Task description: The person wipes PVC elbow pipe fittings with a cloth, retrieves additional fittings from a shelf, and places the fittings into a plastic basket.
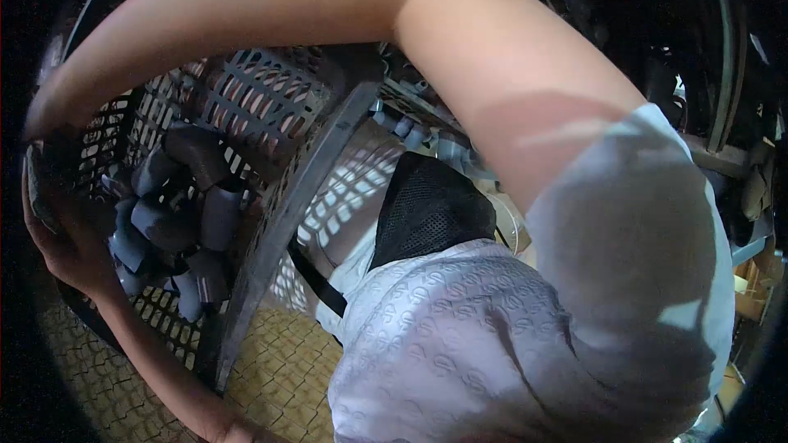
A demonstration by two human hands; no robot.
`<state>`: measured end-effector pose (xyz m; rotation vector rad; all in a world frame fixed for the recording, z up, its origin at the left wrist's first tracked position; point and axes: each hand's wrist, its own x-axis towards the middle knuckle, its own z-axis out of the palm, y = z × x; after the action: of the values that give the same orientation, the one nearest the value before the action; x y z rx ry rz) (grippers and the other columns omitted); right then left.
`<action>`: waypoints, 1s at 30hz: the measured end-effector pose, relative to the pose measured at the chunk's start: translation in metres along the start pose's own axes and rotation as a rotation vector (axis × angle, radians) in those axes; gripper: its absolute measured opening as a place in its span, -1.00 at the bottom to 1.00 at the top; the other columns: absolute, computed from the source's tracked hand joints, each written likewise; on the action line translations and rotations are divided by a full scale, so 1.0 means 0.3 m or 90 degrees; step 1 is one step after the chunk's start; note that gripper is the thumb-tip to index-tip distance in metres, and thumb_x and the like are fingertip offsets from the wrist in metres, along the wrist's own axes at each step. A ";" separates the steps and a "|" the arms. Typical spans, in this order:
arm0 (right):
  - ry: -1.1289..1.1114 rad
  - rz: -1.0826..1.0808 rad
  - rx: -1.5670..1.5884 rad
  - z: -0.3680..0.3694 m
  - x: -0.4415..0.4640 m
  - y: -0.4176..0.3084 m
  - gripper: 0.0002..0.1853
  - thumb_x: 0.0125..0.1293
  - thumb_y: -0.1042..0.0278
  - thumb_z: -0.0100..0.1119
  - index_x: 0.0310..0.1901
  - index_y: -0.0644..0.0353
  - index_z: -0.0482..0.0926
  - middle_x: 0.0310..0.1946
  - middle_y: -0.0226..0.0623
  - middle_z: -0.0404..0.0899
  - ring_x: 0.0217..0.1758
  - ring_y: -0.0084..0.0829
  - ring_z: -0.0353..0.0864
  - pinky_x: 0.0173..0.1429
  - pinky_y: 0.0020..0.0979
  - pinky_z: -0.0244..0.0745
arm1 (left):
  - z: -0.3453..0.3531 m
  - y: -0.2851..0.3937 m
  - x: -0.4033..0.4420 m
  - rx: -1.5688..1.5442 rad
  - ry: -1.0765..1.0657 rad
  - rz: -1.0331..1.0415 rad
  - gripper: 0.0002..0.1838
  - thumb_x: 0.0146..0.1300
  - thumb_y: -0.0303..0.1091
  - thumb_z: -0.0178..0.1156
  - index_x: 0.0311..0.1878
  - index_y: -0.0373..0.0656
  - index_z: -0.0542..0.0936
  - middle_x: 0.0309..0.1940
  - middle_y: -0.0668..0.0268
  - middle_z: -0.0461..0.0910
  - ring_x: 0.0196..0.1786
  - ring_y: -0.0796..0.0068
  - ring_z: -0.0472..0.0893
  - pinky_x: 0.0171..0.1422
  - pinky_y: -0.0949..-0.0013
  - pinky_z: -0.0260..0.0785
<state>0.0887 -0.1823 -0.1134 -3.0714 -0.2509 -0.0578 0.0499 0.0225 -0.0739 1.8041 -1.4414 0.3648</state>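
Note:
At the far left edge, my left hand (pixel 70 250) reaches up from below with its fingers curled round a dark grey piece (pixel 36 184), which looks like a pipe fitting. My right hand (pixel 49 119) comes down from above to the same piece; its fingers are lost in shadow, so its grip cannot be made out. Both hands are over the far side of a dark plastic crate (pixel 271 221) with slotted walls. Inside it lies a heap of grey pipe fittings (pixel 168 221), several of them bent elbows.
My shirt (pixel 443 344) and a black mesh piece (pixel 435 209) take up the middle. More grey fittings (pixel 410 131) lie beyond the crate's rim, near a round pale container (pixel 509 217). Patterned tiles (pixel 279 377) cover the floor. Dark equipment (pixel 698 49) stands at upper right.

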 end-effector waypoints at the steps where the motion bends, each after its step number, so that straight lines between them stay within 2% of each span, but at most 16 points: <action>1: -0.007 -0.004 0.000 0.000 -0.019 -0.005 -0.48 0.24 0.17 0.31 0.23 0.09 0.50 0.17 -0.27 0.56 0.19 -0.22 0.58 0.21 -0.14 0.51 | -0.005 -0.040 -0.009 -0.022 -0.003 0.019 -0.71 0.46 -0.22 0.15 -0.01 -0.29 0.59 -0.28 0.18 0.63 -0.24 0.37 0.62 -0.19 0.26 0.45; 5: -0.028 0.029 0.074 0.002 -0.044 -0.002 -0.46 0.27 0.12 0.27 0.23 0.17 0.49 0.19 -0.20 0.54 0.21 -0.20 0.56 0.24 -0.14 0.48 | -0.079 -0.411 -0.110 0.065 -0.040 -0.057 -0.63 0.50 -0.15 0.07 -0.06 -0.25 0.72 -0.35 0.21 0.72 -0.38 0.49 0.61 -0.36 0.29 0.41; 7: -0.032 0.085 0.188 -0.018 -0.036 0.004 -0.45 0.28 0.09 0.25 0.23 0.20 0.48 0.20 -0.16 0.53 0.23 -0.19 0.55 0.26 -0.14 0.46 | -0.131 -0.541 -0.175 0.042 -0.057 -0.144 -0.66 0.50 -0.22 0.08 0.12 -0.27 0.64 -0.15 0.12 0.72 -0.20 0.38 0.68 -0.18 0.28 0.53; 8: -0.029 0.122 0.271 -0.045 -0.059 -0.014 -0.44 0.29 0.08 0.24 0.24 0.22 0.48 0.21 -0.14 0.52 0.23 -0.19 0.54 0.26 -0.14 0.45 | -0.128 -0.531 -0.171 -0.064 -0.005 -0.150 -0.65 0.49 -0.27 0.10 0.18 -0.29 0.58 -0.07 0.08 0.70 -0.12 0.34 0.69 -0.09 0.27 0.56; 10: 0.001 0.243 0.554 -0.120 -0.093 -0.032 -0.43 0.31 0.06 0.21 0.24 0.26 0.47 0.22 -0.11 0.51 0.25 -0.18 0.53 0.28 -0.15 0.44 | -0.130 -0.496 -0.162 -0.075 0.044 -0.135 -0.60 0.47 -0.36 0.12 0.29 -0.32 0.47 0.07 0.02 0.64 0.01 0.27 0.67 0.06 0.27 0.57; 11: 0.016 0.293 0.677 -0.152 -0.110 -0.045 -0.42 0.31 0.04 0.20 0.24 0.27 0.46 0.22 -0.09 0.50 0.25 -0.17 0.52 0.28 -0.15 0.43 | -0.135 -0.388 -0.139 0.021 0.044 -0.116 -0.56 0.46 -0.40 0.12 0.33 -0.34 0.42 0.12 0.00 0.60 0.06 0.24 0.64 0.12 0.27 0.55; 14: 0.056 0.387 0.975 -0.243 -0.177 -0.095 -0.39 0.34 0.01 0.17 0.24 0.33 0.45 0.24 -0.04 0.48 0.27 -0.16 0.51 0.30 -0.15 0.41 | -0.095 -0.067 -0.047 -0.016 0.067 -0.125 -0.55 0.47 -0.41 0.08 0.35 -0.39 0.38 0.21 0.00 0.54 0.15 0.18 0.59 0.27 0.22 0.45; 15: 0.066 0.403 1.034 -0.263 -0.192 -0.111 -0.38 0.34 -0.01 0.16 0.24 0.35 0.45 0.24 -0.02 0.48 0.28 -0.16 0.50 0.31 -0.15 0.40 | -0.078 -0.036 -0.027 -0.040 0.069 -0.086 -0.54 0.48 -0.34 0.07 0.34 -0.40 0.39 0.23 0.00 0.52 0.20 0.16 0.56 0.32 0.17 0.39; 18: 0.082 0.432 1.154 -0.310 -0.254 -0.150 -0.35 0.36 -0.05 0.13 0.25 0.40 0.44 0.26 0.04 0.46 0.30 -0.14 0.48 0.33 -0.15 0.37 | -0.047 0.012 0.017 -0.071 0.079 0.000 -0.50 0.51 -0.21 0.04 0.33 -0.41 0.40 0.29 0.00 0.48 0.30 0.12 0.50 0.43 0.09 0.29; 20: 0.085 0.451 1.201 -0.338 -0.305 -0.172 -0.32 0.38 -0.07 0.11 0.25 0.44 0.43 0.27 0.07 0.45 0.31 -0.13 0.47 0.35 -0.16 0.36 | -0.024 0.048 0.039 -0.047 0.088 0.017 -0.51 0.51 -0.23 0.03 0.34 -0.40 0.39 0.29 0.00 0.49 0.29 0.11 0.51 0.42 0.10 0.30; 22: 0.088 0.461 1.230 -0.364 -0.347 -0.194 -0.30 0.39 -0.10 0.09 0.25 0.48 0.42 0.28 0.11 0.43 0.32 -0.12 0.46 0.36 -0.16 0.34 | -0.002 0.160 0.063 -0.117 0.113 -0.062 -0.51 0.51 -0.25 0.01 0.35 -0.39 0.39 0.28 0.01 0.49 0.28 0.14 0.51 0.38 0.15 0.35; 23: 0.088 0.468 1.241 -0.373 -0.368 -0.206 -0.28 0.40 -0.11 0.08 0.25 0.49 0.42 0.28 0.13 0.43 0.33 -0.12 0.45 0.37 -0.16 0.34 | -0.013 0.178 0.064 -0.102 0.099 -0.040 -0.52 0.51 -0.25 0.02 0.35 -0.39 0.39 0.27 0.01 0.50 0.27 0.14 0.52 0.36 0.16 0.37; 26: 0.146 0.375 1.273 -0.356 -0.347 -0.219 -0.46 0.44 0.00 0.08 0.09 0.44 0.51 0.06 0.01 0.55 0.10 -0.20 0.57 0.18 -0.21 0.47 | -0.072 0.153 0.036 -0.045 0.034 0.035 -0.53 0.50 -0.28 0.03 0.34 -0.39 0.40 0.24 0.00 0.53 0.26 0.13 0.54 0.35 0.18 0.38; 28: 0.174 0.313 1.298 -0.345 -0.337 -0.217 -0.56 0.46 0.07 0.09 -0.01 0.40 0.57 -0.10 -0.08 0.64 -0.06 -0.25 0.65 0.06 -0.24 0.55 | -0.091 0.128 0.021 -0.021 0.031 0.039 -0.54 0.49 -0.30 0.03 0.34 -0.39 0.41 0.23 0.00 0.54 0.25 0.12 0.55 0.35 0.18 0.38; 29: 0.172 0.281 1.326 -0.349 -0.335 -0.194 -0.57 0.41 -0.01 0.16 -0.09 0.30 0.58 -0.23 -0.18 0.63 -0.20 -0.34 0.58 -0.08 -0.18 0.52 | -0.082 0.108 0.024 -0.022 0.057 0.022 -0.54 0.49 -0.31 0.04 0.33 -0.39 0.41 0.22 -0.01 0.54 0.25 0.12 0.55 0.34 0.18 0.38; 30: 0.192 0.253 1.415 -0.352 -0.339 -0.190 -0.62 0.44 0.04 0.13 -0.06 0.26 0.57 -0.25 -0.20 0.62 -0.17 -0.32 0.61 -0.05 -0.14 0.55 | -0.075 0.088 0.029 -0.023 0.082 0.007 -0.54 0.48 -0.32 0.04 0.33 -0.39 0.41 0.22 -0.01 0.55 0.25 0.11 0.56 0.34 0.18 0.38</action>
<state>-0.0245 -0.1490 -0.0092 -0.8284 0.2282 -0.1044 0.0337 0.0314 -0.0433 1.7122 -1.3609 0.4505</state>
